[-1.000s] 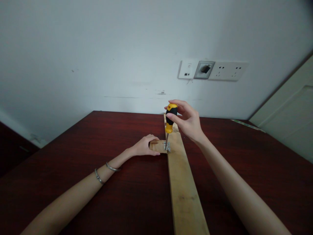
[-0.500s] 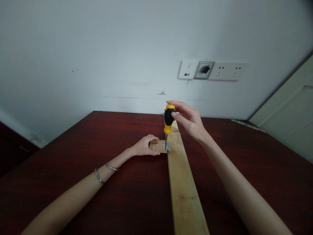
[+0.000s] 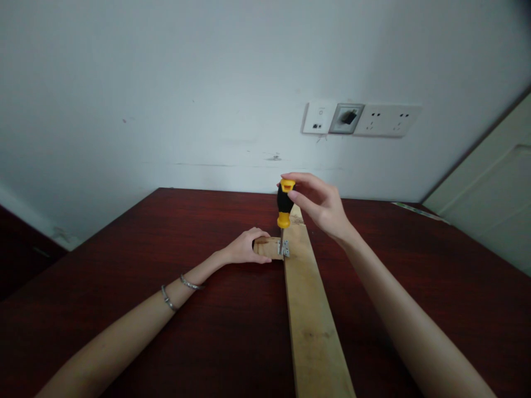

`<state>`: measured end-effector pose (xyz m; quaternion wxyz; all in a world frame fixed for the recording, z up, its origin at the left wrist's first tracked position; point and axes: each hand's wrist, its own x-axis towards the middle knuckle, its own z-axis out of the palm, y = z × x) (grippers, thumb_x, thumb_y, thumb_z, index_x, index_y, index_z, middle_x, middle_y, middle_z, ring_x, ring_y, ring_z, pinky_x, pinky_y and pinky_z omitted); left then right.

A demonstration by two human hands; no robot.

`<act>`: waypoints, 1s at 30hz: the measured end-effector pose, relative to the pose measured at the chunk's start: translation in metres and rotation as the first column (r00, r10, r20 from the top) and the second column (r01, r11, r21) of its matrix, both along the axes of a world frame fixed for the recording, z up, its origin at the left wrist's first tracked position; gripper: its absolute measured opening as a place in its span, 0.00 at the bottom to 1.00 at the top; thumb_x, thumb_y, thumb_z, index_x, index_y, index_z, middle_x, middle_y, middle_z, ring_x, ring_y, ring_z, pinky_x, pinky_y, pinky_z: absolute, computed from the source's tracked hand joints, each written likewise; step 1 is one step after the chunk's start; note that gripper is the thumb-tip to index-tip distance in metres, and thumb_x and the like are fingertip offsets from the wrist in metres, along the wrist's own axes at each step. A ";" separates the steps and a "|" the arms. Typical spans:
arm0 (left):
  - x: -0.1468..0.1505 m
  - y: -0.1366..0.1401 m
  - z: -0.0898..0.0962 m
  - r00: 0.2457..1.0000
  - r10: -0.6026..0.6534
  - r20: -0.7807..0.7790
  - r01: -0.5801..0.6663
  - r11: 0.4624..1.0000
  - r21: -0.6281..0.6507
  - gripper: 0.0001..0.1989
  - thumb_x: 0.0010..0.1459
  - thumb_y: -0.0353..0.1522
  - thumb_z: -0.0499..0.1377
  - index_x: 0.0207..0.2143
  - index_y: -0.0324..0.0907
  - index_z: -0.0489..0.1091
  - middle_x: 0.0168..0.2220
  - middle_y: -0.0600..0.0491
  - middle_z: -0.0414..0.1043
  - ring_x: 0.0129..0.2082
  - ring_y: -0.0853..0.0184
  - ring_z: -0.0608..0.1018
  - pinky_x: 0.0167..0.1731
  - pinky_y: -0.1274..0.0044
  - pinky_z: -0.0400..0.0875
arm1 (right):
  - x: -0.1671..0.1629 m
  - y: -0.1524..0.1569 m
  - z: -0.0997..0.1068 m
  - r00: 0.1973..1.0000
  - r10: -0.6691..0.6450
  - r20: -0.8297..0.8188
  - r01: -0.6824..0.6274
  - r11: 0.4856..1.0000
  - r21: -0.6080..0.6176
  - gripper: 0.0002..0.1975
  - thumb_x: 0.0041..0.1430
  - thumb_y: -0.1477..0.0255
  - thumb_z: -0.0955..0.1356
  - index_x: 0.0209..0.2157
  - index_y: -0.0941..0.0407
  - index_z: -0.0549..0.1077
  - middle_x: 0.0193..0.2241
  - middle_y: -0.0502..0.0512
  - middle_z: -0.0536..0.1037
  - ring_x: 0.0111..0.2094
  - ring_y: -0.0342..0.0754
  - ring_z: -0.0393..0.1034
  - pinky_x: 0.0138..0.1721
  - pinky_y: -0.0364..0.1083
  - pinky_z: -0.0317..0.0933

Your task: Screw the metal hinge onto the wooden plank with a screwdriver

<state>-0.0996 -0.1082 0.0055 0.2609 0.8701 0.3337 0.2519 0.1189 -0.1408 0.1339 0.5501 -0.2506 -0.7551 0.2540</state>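
My right hand [image 3: 321,207] grips a yellow and black screwdriver [image 3: 285,200] by its handle, thumb on the near side. The shaft points down, nearly upright, with its tip at a small metal hinge [image 3: 284,247]. That hinge lies across the joint between a short wooden block [image 3: 265,248] and a long wooden board [image 3: 309,298]. My left hand [image 3: 244,247] is closed around the short block from the left, pressing it against the board's side. Whether a screw sits under the tip is too small to tell.
The boards lie on a dark red table [image 3: 186,342]. Behind it rises a white wall with a row of sockets [image 3: 388,120] and a black plug [image 3: 349,117]. A pale panel [image 3: 493,177] stands at the right, near a thin printed strip [image 3: 421,211] on the table.
The screwdriver handle has turned a little and shifted slightly down and left with my right hand. My left hand, the block and the board stay in place.
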 end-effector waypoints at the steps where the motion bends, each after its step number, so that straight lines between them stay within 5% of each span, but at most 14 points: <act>1: 0.000 0.000 0.000 1.000 -0.001 -0.002 0.001 1.000 0.003 0.31 0.43 0.44 0.69 0.48 0.39 0.70 0.42 0.49 0.70 0.41 0.62 0.73 0.45 0.69 0.69 | -0.001 0.000 -0.001 1.000 -0.025 -0.002 0.025 1.000 0.015 0.13 0.57 0.68 0.70 0.45 0.48 0.75 0.45 0.51 0.75 0.43 0.46 0.71 0.43 0.48 0.68; 5: 0.000 0.000 0.000 1.000 0.001 0.000 -0.001 1.000 0.001 0.30 0.43 0.43 0.69 0.47 0.41 0.70 0.42 0.49 0.70 0.41 0.62 0.73 0.45 0.69 0.68 | -0.003 0.001 -0.002 0.999 -0.048 0.019 0.047 0.999 0.017 0.15 0.51 0.65 0.73 0.42 0.48 0.76 0.43 0.52 0.72 0.43 0.47 0.70 0.40 0.47 0.69; 10: 0.000 0.000 -0.001 1.000 0.018 0.000 -0.018 1.000 -0.003 0.31 0.42 0.44 0.69 0.47 0.41 0.70 0.41 0.49 0.69 0.41 0.61 0.74 0.44 0.69 0.69 | 0.000 -0.002 0.001 0.993 0.111 0.031 -0.108 0.991 -0.077 0.15 0.61 0.67 0.66 0.50 0.47 0.73 0.46 0.52 0.75 0.44 0.49 0.71 0.45 0.52 0.69; 16: 0.000 0.000 -0.001 1.000 0.008 -0.001 -0.008 1.000 0.010 0.30 0.43 0.43 0.70 0.47 0.40 0.70 0.42 0.49 0.69 0.41 0.62 0.74 0.44 0.70 0.69 | -0.005 -0.001 -0.002 0.997 -0.073 0.028 0.073 0.997 -0.012 0.18 0.51 0.66 0.74 0.45 0.47 0.74 0.47 0.52 0.72 0.44 0.48 0.71 0.41 0.48 0.69; 23: 0.001 -0.002 0.002 1.000 0.014 -0.013 -0.014 1.000 0.008 0.30 0.43 0.43 0.69 0.47 0.40 0.70 0.42 0.49 0.70 0.41 0.61 0.73 0.44 0.69 0.69 | 0.003 -0.002 0.002 0.981 0.192 0.005 -0.189 0.969 -0.157 0.17 0.61 0.68 0.65 0.52 0.47 0.71 0.48 0.52 0.75 0.44 0.50 0.73 0.47 0.54 0.69; 30: 0.000 0.000 0.000 1.000 0.006 -0.013 -0.005 1.000 0.008 0.30 0.43 0.43 0.69 0.47 0.39 0.69 0.42 0.49 0.70 0.41 0.61 0.74 0.44 0.69 0.69 | -0.006 0.002 -0.002 0.999 0.034 -0.030 -0.034 0.999 -0.032 0.18 0.50 0.67 0.74 0.44 0.48 0.73 0.45 0.50 0.73 0.40 0.45 0.71 0.40 0.46 0.69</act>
